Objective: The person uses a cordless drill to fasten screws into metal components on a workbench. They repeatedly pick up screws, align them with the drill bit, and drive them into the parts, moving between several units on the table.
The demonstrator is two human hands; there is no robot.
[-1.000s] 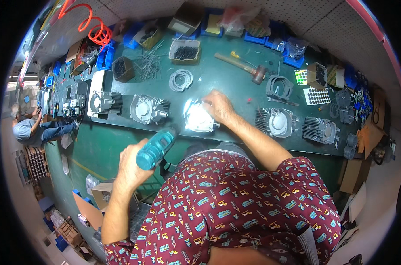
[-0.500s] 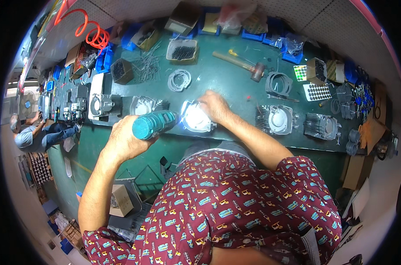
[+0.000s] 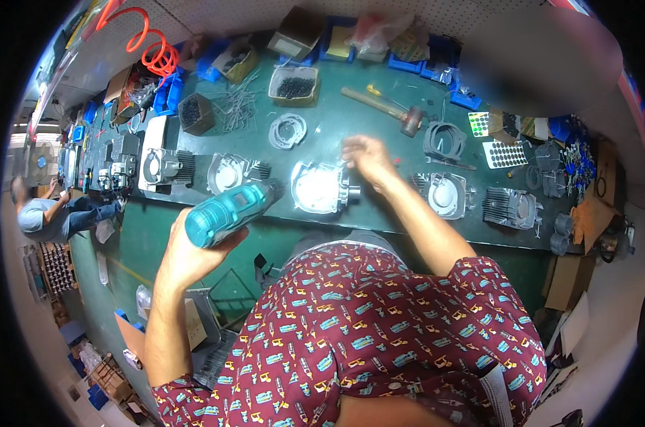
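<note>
My left hand point(image 3: 192, 250) grips a teal cordless drill point(image 3: 231, 211), its nose pointing toward a shiny metal engine housing point(image 3: 318, 188) lying on the green workbench point(image 3: 379, 139). My right hand point(image 3: 365, 158) hovers, slightly blurred, over the right edge of that housing with fingers spread and nothing in it. More finned metal housings lie in a row: one to the left point(image 3: 230, 173), another further left point(image 3: 160, 165), and two to the right point(image 3: 443, 195) point(image 3: 511, 207).
A hammer point(image 3: 386, 107), ring gaskets point(image 3: 288, 130), a box of dark screws point(image 3: 292, 85), blue parts bins point(image 3: 422, 60) and an orange coiled air hose point(image 3: 152, 50) line the back. Another person point(image 3: 52, 213) sits at far left. Cardboard boxes point(image 3: 568, 281) stand at the right.
My left hand has lifted the drill from below the bench edge up to the housing. My right hand has shifted slightly right and its fingers have spread.
</note>
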